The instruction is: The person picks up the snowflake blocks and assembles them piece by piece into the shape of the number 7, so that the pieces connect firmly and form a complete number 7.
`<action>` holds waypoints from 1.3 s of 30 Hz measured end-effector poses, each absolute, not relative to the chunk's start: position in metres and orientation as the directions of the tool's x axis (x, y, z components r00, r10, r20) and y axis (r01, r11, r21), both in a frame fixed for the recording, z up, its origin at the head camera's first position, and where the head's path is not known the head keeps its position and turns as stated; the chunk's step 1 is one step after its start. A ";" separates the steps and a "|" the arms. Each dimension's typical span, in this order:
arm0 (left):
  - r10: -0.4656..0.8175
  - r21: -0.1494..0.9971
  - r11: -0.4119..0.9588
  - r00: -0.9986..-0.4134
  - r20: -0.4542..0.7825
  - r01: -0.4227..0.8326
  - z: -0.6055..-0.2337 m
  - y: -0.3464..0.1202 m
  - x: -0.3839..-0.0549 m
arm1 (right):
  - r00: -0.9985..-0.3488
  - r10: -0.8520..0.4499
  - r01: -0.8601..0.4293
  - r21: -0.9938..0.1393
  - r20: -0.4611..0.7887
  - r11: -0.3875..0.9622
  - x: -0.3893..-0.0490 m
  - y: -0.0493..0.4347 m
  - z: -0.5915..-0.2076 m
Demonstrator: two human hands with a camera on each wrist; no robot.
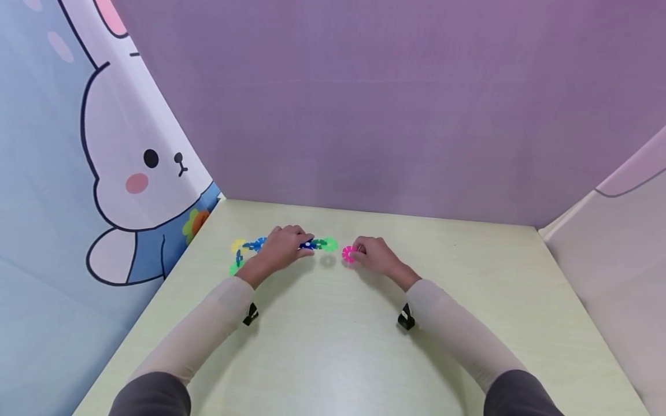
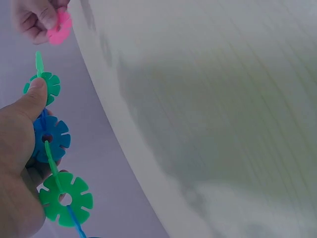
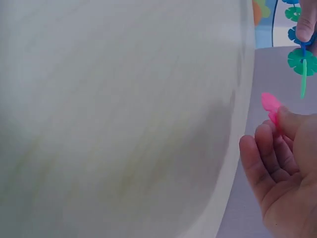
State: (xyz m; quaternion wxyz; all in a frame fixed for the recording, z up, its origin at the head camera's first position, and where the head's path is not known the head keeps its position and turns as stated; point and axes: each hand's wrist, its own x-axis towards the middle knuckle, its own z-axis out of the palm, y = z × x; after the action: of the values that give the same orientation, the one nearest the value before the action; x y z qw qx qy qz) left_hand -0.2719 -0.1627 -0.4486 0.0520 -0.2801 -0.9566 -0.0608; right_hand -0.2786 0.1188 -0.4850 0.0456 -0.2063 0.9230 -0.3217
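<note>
My left hand (image 1: 282, 247) grips a chain of interlocking plastic discs (image 2: 67, 199), notched like snowflakes, in green, blue and yellow. The thumb presses on a green disc near the chain's front end in the left wrist view. A light green disc (image 1: 330, 244) forms that end, pointing toward the right hand. Behind the left hand, the chain's tail bends around past a yellow disc (image 1: 238, 245). A single pink notched disc (image 1: 349, 254) is pinched between thumb and fingers of my right hand (image 1: 378, 254). A small gap separates it from the chain's light green end.
Both hands work over the far part of a pale wooden table (image 1: 333, 335). A purple cloth wall (image 1: 364, 115) rises behind it. To the left hangs a blue curtain with a printed rabbit (image 1: 130, 144); a pale panel (image 1: 614, 248) stands on the right.
</note>
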 end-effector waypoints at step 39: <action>0.557 0.109 0.815 -0.821 0.124 0.569 -0.447 -0.147 -0.270 | -0.840 -0.445 -0.542 -0.458 0.310 0.704 -0.269 0.117 -0.466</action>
State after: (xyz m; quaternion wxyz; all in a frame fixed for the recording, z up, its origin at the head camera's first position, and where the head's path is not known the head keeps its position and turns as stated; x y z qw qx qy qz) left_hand -0.2696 -0.1466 -0.4472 0.0432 -0.2958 -0.9517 -0.0707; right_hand -0.2692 0.1166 -0.4664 -0.0882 -0.2685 0.9190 -0.2751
